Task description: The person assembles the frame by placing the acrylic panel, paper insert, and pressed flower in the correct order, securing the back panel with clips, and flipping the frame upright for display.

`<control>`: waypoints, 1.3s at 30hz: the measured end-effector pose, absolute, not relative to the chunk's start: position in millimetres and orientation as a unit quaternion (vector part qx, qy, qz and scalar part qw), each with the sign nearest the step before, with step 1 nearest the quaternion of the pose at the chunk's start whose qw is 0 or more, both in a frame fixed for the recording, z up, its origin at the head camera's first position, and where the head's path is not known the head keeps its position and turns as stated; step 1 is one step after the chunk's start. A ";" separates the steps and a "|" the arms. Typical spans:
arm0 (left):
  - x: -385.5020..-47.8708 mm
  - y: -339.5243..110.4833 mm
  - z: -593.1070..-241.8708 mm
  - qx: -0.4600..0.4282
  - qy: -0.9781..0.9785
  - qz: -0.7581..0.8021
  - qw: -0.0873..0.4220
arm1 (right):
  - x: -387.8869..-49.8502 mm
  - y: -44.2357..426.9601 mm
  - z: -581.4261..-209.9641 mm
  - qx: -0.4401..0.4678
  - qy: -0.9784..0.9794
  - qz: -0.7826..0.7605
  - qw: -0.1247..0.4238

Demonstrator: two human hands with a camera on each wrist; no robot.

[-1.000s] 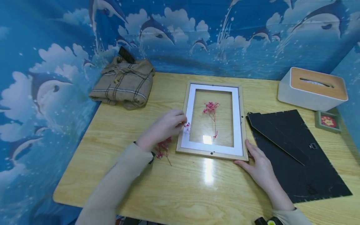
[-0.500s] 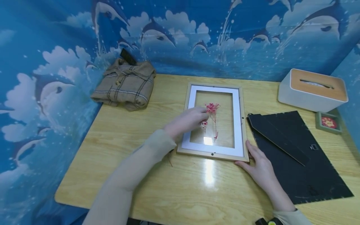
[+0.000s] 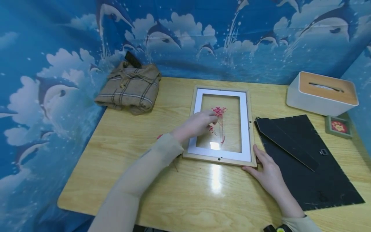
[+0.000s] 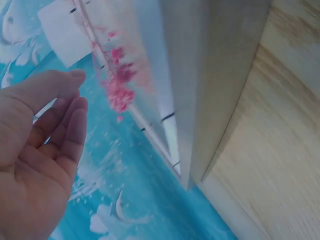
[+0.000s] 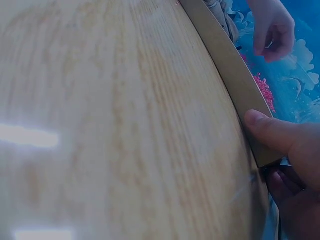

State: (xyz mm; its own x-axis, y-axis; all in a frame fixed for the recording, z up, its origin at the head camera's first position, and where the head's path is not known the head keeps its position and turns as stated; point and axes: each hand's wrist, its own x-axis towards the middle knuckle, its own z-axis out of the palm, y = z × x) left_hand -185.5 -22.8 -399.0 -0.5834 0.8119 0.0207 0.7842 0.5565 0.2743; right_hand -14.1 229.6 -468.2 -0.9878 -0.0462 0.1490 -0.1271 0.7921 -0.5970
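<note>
A light wooden picture frame [image 3: 253, 148] with a white mat [image 3: 245, 129] lies on the table. Inside its opening is a pink dried flower sprig [image 3: 221, 124]; a smaller pink flower sprig [image 3: 211, 129] lies below my left fingers. My left hand [image 3: 198, 124] hovers over the frame, fingers loosely curled; in the left wrist view, nothing shows between thumb and fingers of this left hand [image 4: 42, 135], beside the pink flowers [image 4: 120, 90]. My right hand [image 3: 268, 170] grips the frame's near right corner, thumb on the frame's edge [image 5: 250, 110] in the right wrist view.
Right of the frame lies a black backing board [image 3: 313, 180] with a stand leg. Behind are a tissue box [image 3: 318, 96] and a small green-framed piece [image 3: 338, 126]. A folded plaid garment [image 3: 130, 88] sits at back left. More pink flowers [image 3: 159, 136] show behind the left sleeve.
My left hand has moved right from the frame's left edge to over the opening, bringing the small flower sprig onto it. The right hand stays on the corner.
</note>
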 end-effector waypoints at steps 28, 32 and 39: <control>-119.8 -193.3 -433.2 0.126 0.838 0.524 0.084 | -14.0 229.9 -465.2 0.031 -0.944 0.327 0.035; -123.8 -203.1 -439.9 0.130 0.848 0.503 0.103 | -14.0 229.8 -465.2 0.030 -0.944 0.327 0.036; -128.5 -210.1 -445.1 0.123 0.859 0.471 0.158 | -14.0 229.6 -465.2 0.030 -0.944 0.326 0.033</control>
